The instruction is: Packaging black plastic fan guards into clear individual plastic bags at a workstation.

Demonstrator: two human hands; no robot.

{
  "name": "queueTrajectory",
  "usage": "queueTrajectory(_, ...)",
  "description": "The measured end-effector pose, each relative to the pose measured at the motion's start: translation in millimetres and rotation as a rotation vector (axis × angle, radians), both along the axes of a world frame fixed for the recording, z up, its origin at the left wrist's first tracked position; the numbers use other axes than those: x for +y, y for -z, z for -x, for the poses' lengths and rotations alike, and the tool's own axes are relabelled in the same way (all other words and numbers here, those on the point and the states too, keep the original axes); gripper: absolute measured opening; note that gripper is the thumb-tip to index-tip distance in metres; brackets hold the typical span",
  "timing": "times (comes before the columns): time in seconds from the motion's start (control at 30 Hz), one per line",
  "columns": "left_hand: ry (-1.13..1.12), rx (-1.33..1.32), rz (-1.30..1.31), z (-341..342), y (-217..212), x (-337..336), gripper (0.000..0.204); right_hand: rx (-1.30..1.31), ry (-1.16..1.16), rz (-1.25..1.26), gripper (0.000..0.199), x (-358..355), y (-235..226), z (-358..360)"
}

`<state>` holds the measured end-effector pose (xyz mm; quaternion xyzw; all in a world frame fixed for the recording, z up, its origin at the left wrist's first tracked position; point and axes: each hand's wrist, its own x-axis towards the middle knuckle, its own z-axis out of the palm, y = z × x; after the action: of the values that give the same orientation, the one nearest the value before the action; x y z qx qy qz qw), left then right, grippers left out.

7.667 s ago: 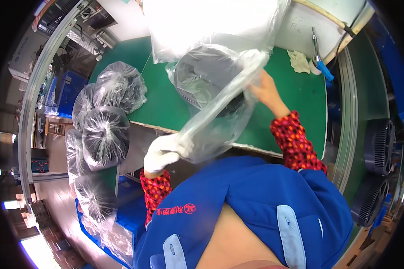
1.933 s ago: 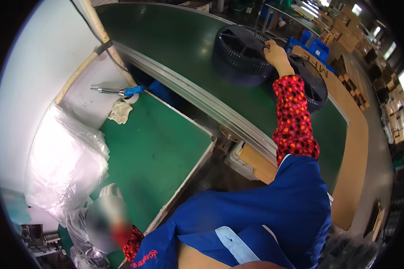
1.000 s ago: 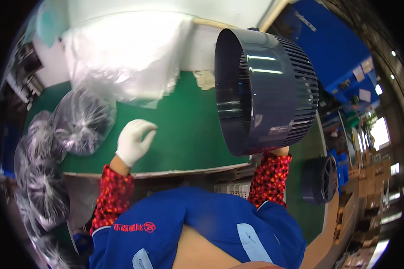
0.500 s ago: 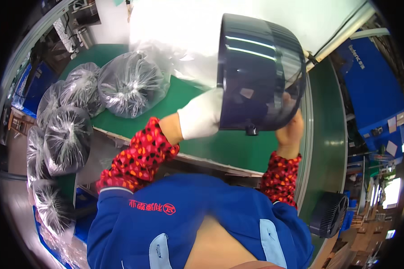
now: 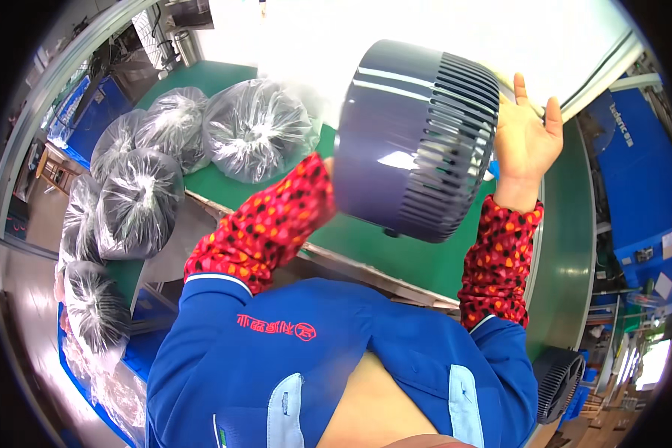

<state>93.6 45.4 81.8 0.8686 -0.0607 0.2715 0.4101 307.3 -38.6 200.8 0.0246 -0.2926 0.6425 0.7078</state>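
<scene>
A dark grey-blue fan housing (image 5: 396, 142), a glossy drum with rows of slots along its right part, hangs tilted above the green table in front of me. My left hand reaches behind its left side and bears it up; only a sliver of wrist shows above the red patterned sleeve, and the fingers are hidden. Just right of the slotted end, my right hand (image 5: 529, 142) is bare and open, palm showing and fingers spread. It holds nothing; whether it touches the housing I cannot tell.
Several dark rounded parts wrapped in clear plastic bags (image 5: 257, 134) line the left side of the green table (image 5: 403, 257). Another slotted dark housing (image 5: 558, 384) sits low on the right, by a green strip with a metal edge (image 5: 564, 261). Blue panels (image 5: 635, 149) stand farther right.
The housing has turned so that its slots face me, and it has shifted slightly left. My right hand has let go and opened beside it; my gloved left hand has gone out of sight behind it.
</scene>
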Motion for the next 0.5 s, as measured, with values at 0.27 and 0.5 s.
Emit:
queueTrajectory(0.27,0.204,-0.159,0.356,7,26,-11,0.026,-0.038,0.19,0.299,0.046,19,44,-26)
queueTrajectory(0.5,0.09,-0.415,0.241,-5,14,-14,0.026,-0.189,0.144,0.469,0.036,21,60,-44)
